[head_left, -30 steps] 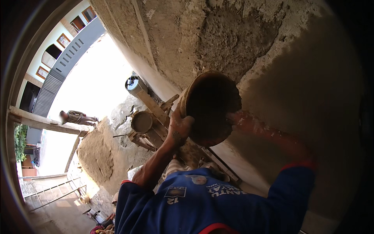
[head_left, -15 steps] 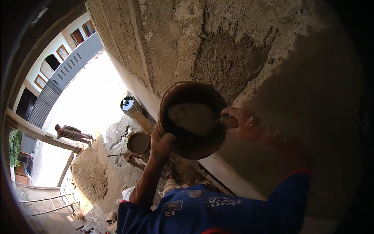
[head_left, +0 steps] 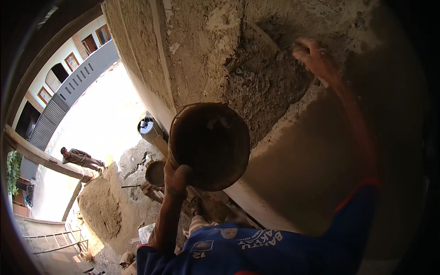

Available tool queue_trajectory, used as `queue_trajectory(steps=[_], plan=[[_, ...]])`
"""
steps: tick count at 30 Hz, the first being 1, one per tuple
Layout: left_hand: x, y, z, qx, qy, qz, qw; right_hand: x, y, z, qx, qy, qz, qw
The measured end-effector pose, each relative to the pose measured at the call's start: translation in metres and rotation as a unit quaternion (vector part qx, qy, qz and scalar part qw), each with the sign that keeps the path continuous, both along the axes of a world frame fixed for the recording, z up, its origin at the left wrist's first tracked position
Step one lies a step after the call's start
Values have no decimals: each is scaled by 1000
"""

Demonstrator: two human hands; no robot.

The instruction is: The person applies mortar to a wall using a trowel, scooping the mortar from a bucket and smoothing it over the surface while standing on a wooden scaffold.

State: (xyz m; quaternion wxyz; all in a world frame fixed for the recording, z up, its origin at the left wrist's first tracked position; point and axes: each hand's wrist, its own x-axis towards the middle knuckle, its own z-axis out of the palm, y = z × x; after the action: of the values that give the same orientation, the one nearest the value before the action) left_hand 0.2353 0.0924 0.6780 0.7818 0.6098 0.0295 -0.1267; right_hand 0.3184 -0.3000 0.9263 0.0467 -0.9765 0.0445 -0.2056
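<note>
My left hand (head_left: 177,178) grips the near left rim of a round dark bucket (head_left: 220,176), holding it tilted so that I look into it. A little wet mortar shows inside; the bucket's depth is in shadow. Up and to the right, my right hand (head_left: 316,58) is closed round the handle of a trowel (head_left: 265,36). Its blade lies against the rough wall (head_left: 197,55), at the upper part of a dark patch of wet mortar (head_left: 268,85). The handle is mostly hidden by my fingers.
A smoother, shaded wall surface (head_left: 316,151) lies to the right. Below left are a metal drum (head_left: 149,127), a second bucket (head_left: 156,173) and a sand heap (head_left: 101,206). Another person (head_left: 81,158) stands beyond the heap. A ladder-like frame (head_left: 55,240) lies lower left.
My right hand has moved from the bucket up to the wall with the trowel, and fresh mortar now covers the patch. The bucket, in my left hand, has shifted left and holds much less mortar.
</note>
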Motion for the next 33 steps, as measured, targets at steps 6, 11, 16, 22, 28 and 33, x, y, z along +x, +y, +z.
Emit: queue_trajectory(steps=[6, 11, 16, 22, 28, 33], plan=[[0, -8, -7, -16, -7, 7, 1000, -27, 3, 35, 57, 6, 29, 998], [1, -18, 0, -13, -72, -53, 996, -81, 31, -67, -40, 219, 210, 952], [7, -42, 1, -9, -135, -89, 987, -109, 82, -160, -476, 46, 154, 865], [3, -45, 6, 25, -133, -87, 987, -108, 77, -210, -223, 275, 187, 916], [6, -57, -4, 81, -177, -70, 978, -126, 41, -292, -109, 104, 387, 910], [4, -41, 4, 42, -133, -61, 988, -115, 84, -244, 172, 333, 211, 903]])
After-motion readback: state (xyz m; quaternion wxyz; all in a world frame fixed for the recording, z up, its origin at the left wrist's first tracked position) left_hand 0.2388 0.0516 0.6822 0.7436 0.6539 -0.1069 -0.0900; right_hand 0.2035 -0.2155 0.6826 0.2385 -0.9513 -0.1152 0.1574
